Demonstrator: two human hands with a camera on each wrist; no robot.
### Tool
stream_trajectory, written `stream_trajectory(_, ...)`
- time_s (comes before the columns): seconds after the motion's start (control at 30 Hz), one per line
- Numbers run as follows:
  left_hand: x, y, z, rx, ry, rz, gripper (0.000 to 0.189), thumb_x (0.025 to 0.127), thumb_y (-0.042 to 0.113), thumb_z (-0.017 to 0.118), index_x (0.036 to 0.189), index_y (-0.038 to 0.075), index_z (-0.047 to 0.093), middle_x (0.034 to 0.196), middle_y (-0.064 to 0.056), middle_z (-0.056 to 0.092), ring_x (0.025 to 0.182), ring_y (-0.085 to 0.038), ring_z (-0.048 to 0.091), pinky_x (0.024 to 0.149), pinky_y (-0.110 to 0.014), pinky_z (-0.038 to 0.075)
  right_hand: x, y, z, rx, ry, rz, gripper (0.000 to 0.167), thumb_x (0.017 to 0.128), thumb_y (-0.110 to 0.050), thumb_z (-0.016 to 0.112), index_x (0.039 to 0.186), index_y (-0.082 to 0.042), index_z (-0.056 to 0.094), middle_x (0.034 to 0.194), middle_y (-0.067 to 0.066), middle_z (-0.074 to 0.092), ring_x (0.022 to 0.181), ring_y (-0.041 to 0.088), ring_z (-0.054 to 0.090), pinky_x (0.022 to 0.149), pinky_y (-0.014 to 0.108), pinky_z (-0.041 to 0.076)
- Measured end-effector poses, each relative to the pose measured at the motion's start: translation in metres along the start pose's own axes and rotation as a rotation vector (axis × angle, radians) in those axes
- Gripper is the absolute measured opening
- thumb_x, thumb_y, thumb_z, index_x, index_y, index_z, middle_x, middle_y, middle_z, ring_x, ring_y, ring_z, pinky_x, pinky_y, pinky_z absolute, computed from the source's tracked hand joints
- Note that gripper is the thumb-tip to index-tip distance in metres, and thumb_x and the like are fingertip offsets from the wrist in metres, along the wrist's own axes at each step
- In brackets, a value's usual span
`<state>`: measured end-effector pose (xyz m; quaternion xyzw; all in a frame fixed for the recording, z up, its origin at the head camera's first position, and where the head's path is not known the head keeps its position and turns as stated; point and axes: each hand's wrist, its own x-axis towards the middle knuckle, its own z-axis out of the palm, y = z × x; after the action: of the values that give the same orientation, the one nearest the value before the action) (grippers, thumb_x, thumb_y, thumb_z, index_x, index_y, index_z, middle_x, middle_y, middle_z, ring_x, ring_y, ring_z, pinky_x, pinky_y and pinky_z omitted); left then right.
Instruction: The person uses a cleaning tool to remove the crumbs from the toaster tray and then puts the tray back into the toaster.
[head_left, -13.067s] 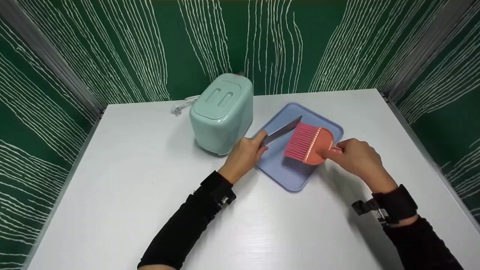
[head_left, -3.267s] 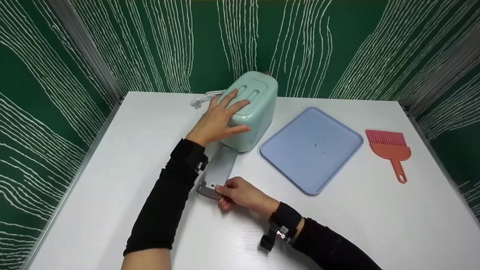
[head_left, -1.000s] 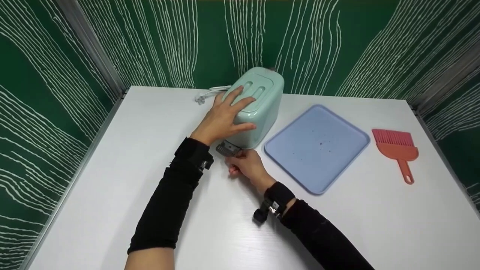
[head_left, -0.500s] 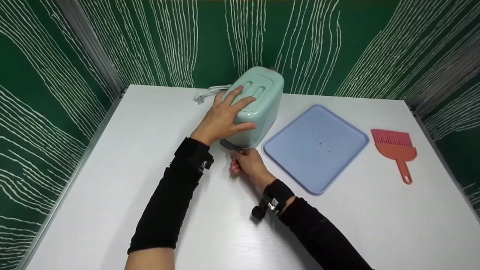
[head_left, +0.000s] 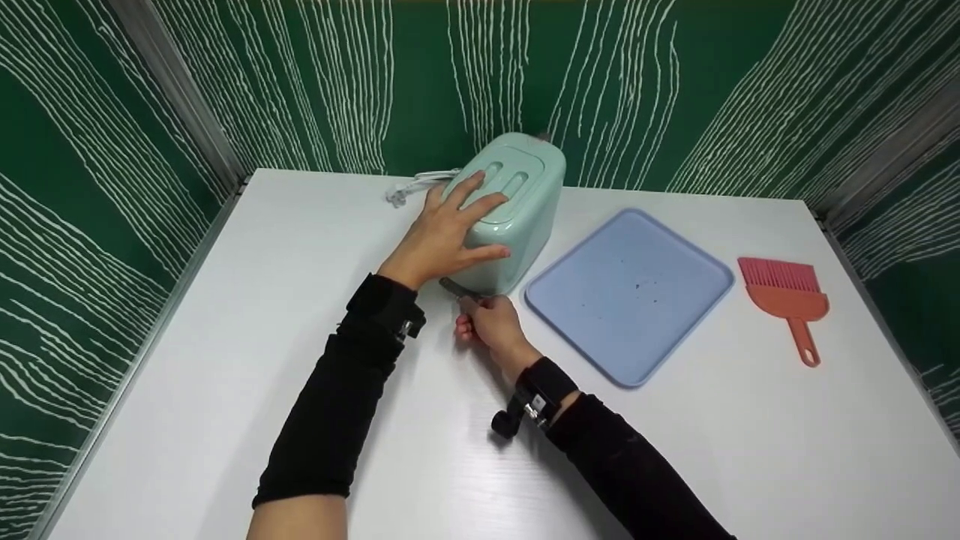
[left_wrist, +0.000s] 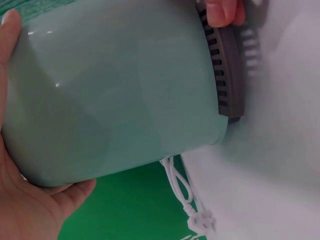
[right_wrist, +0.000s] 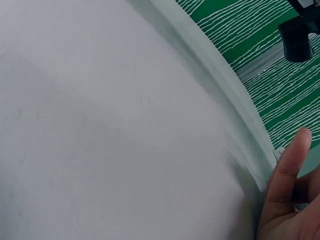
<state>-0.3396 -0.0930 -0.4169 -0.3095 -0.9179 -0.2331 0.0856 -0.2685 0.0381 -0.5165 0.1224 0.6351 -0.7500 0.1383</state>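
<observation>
A mint-green toaster (head_left: 517,217) stands near the back of the table. My left hand (head_left: 437,236) rests on it, fingers spread over the lid and thumb along the front face. At the foot of that face, my right hand (head_left: 495,322) holds the crumb tray by its dark slotted handle (left_wrist: 227,75). The handle lies right against the toaster's lower edge, and the tray's metal plate is hidden inside the base. In the right wrist view, part of the right hand (right_wrist: 290,200) shows at the lower right corner.
Right of the toaster lies a blue tray (head_left: 592,330) with dark crumbs on it. Farther right is an orange brush (head_left: 787,300) with pink bristles. A white power cord (head_left: 420,184) sits behind the toaster, near the green wall (head_left: 420,82).
The brush, earlier held over the blue tray, now lies to the right. My right hand has pushed the crumb tray into the toaster's base; in the last second its handle has tilted slightly.
</observation>
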Motion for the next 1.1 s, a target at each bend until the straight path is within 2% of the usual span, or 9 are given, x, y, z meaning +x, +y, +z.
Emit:
stream_trajectory(0.33,-0.001,0.002,-0.001,-0.015,-0.003,-0.012,0.078,0.093,0.068,0.072,0.160,0.034,0.050,0.179,-0.005,0.026,0.160,-0.047,0.024,0.126,-0.060,0.032,-0.004,0.001,0.006,0.057,0.043,-0.031,0.024,0.110,-0.004,0.052,0.090,0.007,0.060,0.059,0.000,0.060,0.044,0.004,0.056,0.047,0.018,0.050)
stream_trajectory(0.73,-0.001,0.000,-0.001,-0.012,-0.015,0.014,0.080,0.095,0.066,0.072,0.161,0.030,0.049,0.178,-0.009,0.027,0.163,-0.042,0.022,0.129,-0.058,0.024,-0.002,0.002,0.015,0.123,0.144,-0.026,0.027,0.112,-0.006,0.047,0.109,0.017,0.061,0.063,0.003,0.063,0.049,0.005,0.063,0.051,0.018,0.054)
stream_trajectory(0.87,-0.003,-0.001,-0.001,-0.007,-0.027,-0.010,0.081,0.094,0.067,0.072,0.162,0.031,0.048,0.179,-0.008,0.025,0.162,-0.045,0.022,0.129,-0.060,0.026,-0.001,0.005,0.015,0.135,0.131,-0.011,0.022,0.111,-0.004,0.049,0.108,0.015,0.060,0.063,0.003,0.062,0.049,0.006,0.062,0.050,0.019,0.053)
stream_trajectory(1.1,0.001,0.003,-0.002,-0.009,-0.026,-0.008,0.081,0.094,0.068,0.072,0.162,0.032,0.048,0.179,-0.007,0.024,0.160,-0.047,0.023,0.126,-0.061,0.030,-0.002,-0.001,0.013,0.157,0.141,-0.011,0.014,0.107,0.000,0.051,0.100,0.010,0.058,0.061,0.003,0.060,0.046,0.006,0.058,0.046,0.019,0.050)
